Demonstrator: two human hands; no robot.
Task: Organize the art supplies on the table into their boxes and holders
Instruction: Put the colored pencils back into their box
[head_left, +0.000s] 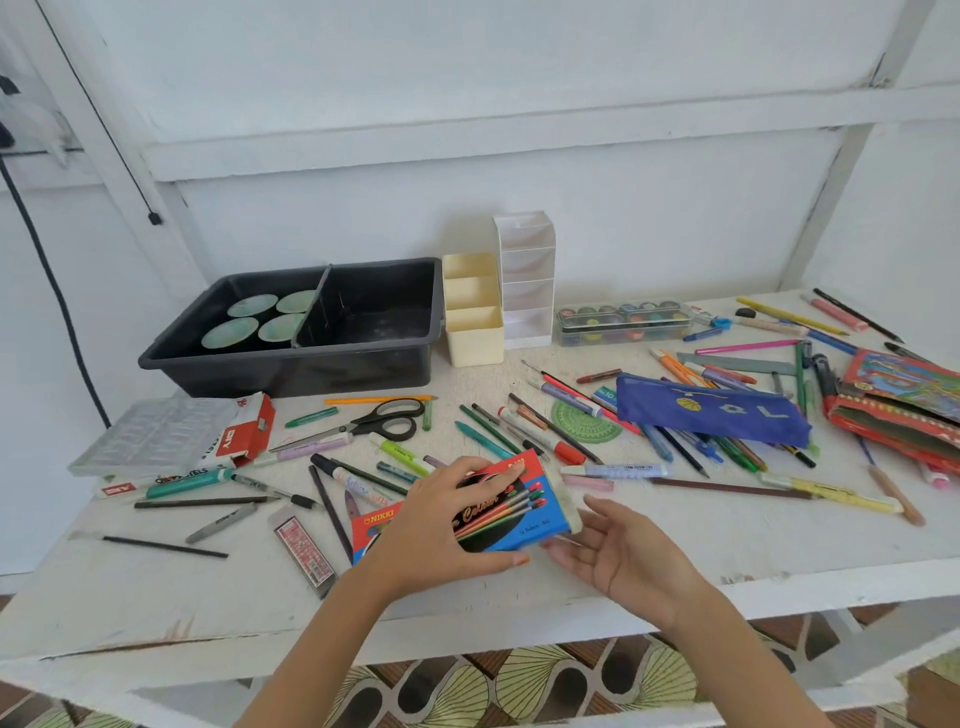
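A blue and red paint box (524, 512) marked NIKKI sits tilted near the table's front edge. My left hand (441, 525) grips it from the left, fingers over the top and thumb under the near edge. My right hand (618, 551) touches its right end with fingers nearly straight. Several pens, pencils and markers (498, 431) lie scattered over the white table (727, 551). A cream holder (474, 312) and a white tiered holder (525, 280) stand at the back.
A black divided tray (363, 332) with round green palettes stands at the back left. Scissors (379, 422), a blue pencil pouch (711, 410), a watercolour case (623, 322), a red pastel box (244, 434) and red booklets (904, 405) lie around.
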